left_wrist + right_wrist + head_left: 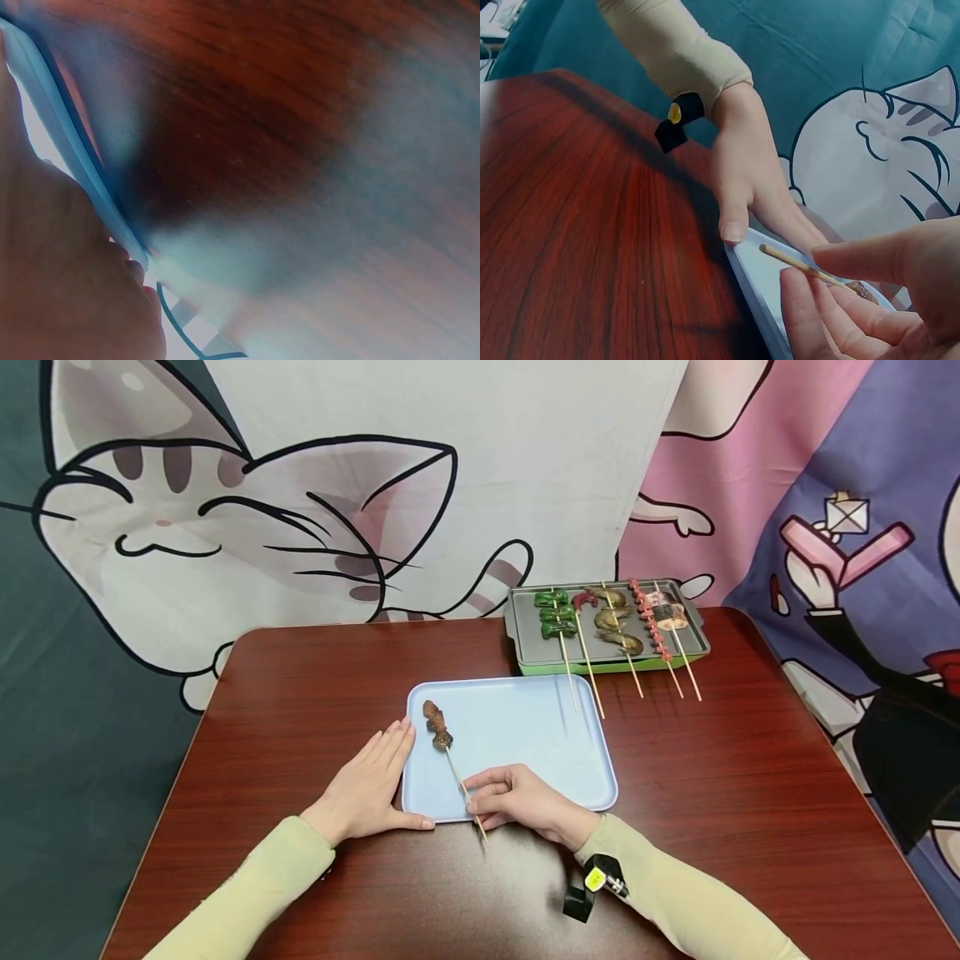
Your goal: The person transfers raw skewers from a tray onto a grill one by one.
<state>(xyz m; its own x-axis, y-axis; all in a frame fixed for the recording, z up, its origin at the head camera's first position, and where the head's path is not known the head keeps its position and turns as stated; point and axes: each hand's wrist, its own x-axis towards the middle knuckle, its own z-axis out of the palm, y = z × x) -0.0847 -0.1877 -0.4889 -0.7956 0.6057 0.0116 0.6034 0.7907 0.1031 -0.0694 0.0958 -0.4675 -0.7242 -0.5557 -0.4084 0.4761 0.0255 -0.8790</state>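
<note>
A skewer of brown meat chunks [438, 727] slants across the left part of a light blue tray [525, 693]. My right hand [517, 802] pinches its stick between thumb and fingers near the bottom end, which juts past the tray's near edge. In the right wrist view the stick [787, 259] runs between the thumb and fingers of that hand [877, 300]. My left hand [367, 785] rests with straight fingers along the tray's left edge, its thumb at the near left corner. The left wrist view shows this hand [67, 270] against the tray rim [82, 161].
Behind the tray stands a grey grill pan [532, 647] on a green base. Several skewers lie on it: green vegetable pieces [557, 614], a red curled piece [583, 600], shrimp [615, 620], small red pieces [651, 622] and a pale piece [667, 612]. Their sticks overhang its near side.
</note>
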